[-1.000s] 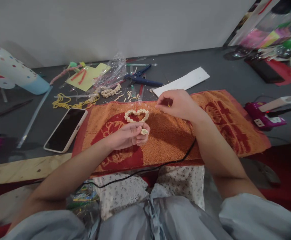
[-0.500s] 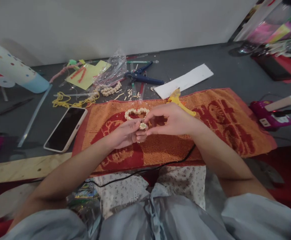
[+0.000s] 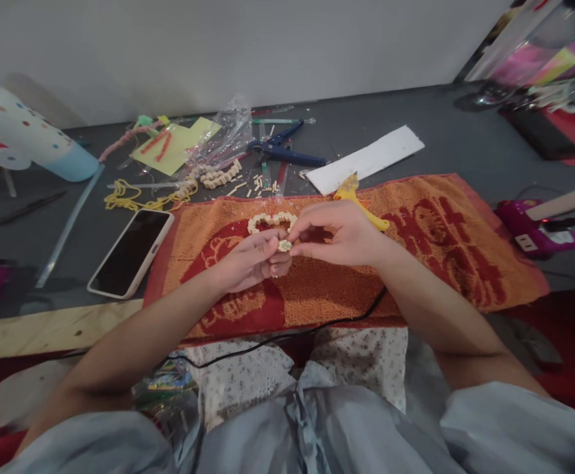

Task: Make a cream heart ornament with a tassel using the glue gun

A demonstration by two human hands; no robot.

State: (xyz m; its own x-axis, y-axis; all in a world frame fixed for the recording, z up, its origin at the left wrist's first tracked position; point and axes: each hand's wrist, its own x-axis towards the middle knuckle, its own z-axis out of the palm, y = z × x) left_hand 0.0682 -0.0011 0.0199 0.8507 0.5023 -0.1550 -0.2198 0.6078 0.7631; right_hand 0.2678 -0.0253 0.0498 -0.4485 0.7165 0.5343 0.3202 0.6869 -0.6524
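Note:
My left hand (image 3: 250, 262) and my right hand (image 3: 334, 230) meet above an orange and red towel (image 3: 430, 243). Both pinch one small cream coiled piece (image 3: 284, 245) between their fingertips. Just beyond the fingers a cream heart-shaped ring of small beads (image 3: 270, 220) lies on the towel. A yellow glue gun (image 3: 354, 195) rests on the towel's far edge, just behind my right hand.
A phone (image 3: 132, 253) lies face up left of the towel. Blue pliers (image 3: 284, 151), a white strip (image 3: 366, 161), yellow cord (image 3: 129, 197), cut cream bits and plastic wrap litter the grey floor beyond. A purple device (image 3: 527, 230) sits at right; a black cable (image 3: 287, 336) crosses my lap.
My right hand left the yellow glue gun at the towel's far edge and came back to the left hand, joining its pinch on the small cream piece.

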